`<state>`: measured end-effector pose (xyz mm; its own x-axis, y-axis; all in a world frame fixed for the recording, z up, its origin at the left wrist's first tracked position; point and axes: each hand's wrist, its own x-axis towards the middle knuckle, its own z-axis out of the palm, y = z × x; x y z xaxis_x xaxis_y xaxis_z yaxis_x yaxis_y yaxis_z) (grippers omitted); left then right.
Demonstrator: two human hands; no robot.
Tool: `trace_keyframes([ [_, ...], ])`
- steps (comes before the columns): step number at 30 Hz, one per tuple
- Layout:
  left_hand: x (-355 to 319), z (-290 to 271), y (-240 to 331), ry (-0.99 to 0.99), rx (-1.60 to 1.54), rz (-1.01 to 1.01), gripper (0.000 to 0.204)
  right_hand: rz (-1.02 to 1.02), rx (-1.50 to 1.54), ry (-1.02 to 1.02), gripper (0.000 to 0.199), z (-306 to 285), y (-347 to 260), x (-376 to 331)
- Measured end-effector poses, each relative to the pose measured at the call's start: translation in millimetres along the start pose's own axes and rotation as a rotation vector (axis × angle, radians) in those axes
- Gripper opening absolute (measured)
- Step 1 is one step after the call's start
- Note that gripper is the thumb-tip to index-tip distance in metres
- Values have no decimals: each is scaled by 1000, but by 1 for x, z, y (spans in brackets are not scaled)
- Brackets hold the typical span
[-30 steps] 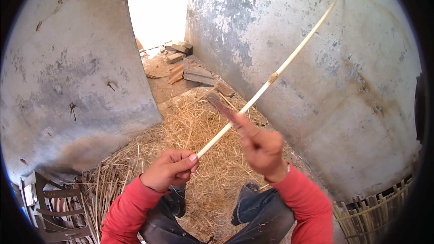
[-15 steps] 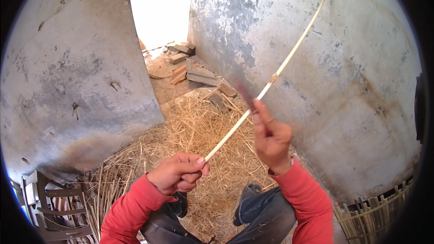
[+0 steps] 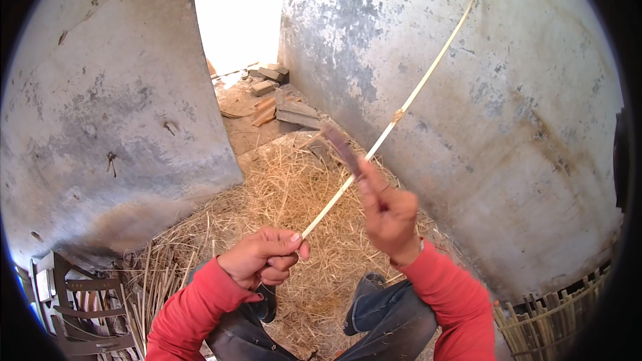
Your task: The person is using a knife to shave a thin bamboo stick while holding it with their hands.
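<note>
Your left hand (image 3: 264, 257) pinches the bamboo strip (image 3: 401, 112) low down; your right hand (image 3: 388, 210) grips a blurry knife (image 3: 342, 149) against it. Walls (image 3: 508, 113) crowd both sides, with straw (image 3: 287, 194) underneath.

Daylight glares white through the doorway (image 3: 234, 20), washing out detail. The right hand (image 3: 388, 210) is motion-blurred. Fisheye bends the walls toward the dark rim.

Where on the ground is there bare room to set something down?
Bare dirt lies between the two walls, before the bricks. The straw covers the ground nearer. Canes crowd the left, a woven basket the right.
</note>
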<state>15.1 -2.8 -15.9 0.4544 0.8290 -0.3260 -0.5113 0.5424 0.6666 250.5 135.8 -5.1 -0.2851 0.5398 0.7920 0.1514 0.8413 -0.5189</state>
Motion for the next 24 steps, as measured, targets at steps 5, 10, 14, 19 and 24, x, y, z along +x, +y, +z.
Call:
trace_keyframes([
  [5, -3, -1, 0, 20, 2, 15, 31, -68, 82, -186, 42, 10, -14, -14],
  [10, -5, -3, 0, 29, 9, -3, 32, 84, 83, -76, 42, -4, 4, 7],
  [14, -7, -4, -1, -16, -32, -52, 33, 57, -3, -28, 40, -1, 2, 0],
  [19, -10, -9, 1, -45, -74, -32, 35, -196, 111, -254, 41, 14, -18, -11],
  [24, -7, 0, 1, 1, -70, -61, 36, 111, -12, -31, 41, 1, -5, 5],
])
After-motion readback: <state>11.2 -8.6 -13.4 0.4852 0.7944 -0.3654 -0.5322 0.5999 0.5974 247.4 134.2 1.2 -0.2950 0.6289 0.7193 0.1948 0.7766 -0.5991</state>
